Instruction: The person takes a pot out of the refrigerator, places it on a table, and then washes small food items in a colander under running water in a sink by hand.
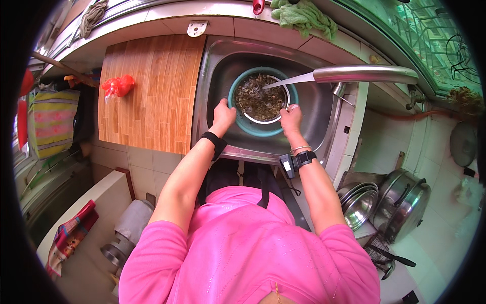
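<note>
A teal plastic basin (252, 131) stands in the stainless steel sink (317, 125). Inside it, apparently, sits a round vessel with a pale rim (262, 121), full of wet brown and dark green bits (258, 95) that I cannot identify. Water (290, 80) pours onto them from the metal faucet (364, 74). My left hand (224, 115) grips the basin's left edge. On the opposite side my right hand (291, 117) pinches the inner vessel's pale rim; whether it also holds the basin's rim is hidden by the fingers.
Left of the sink lies a wooden board (159, 95) with a red plastic bag (118, 86) on it. A green cloth (305, 18) hangs over the tiled ledge behind. Steel bowls (358, 205) and a large steel pot (398, 205) stand at the right.
</note>
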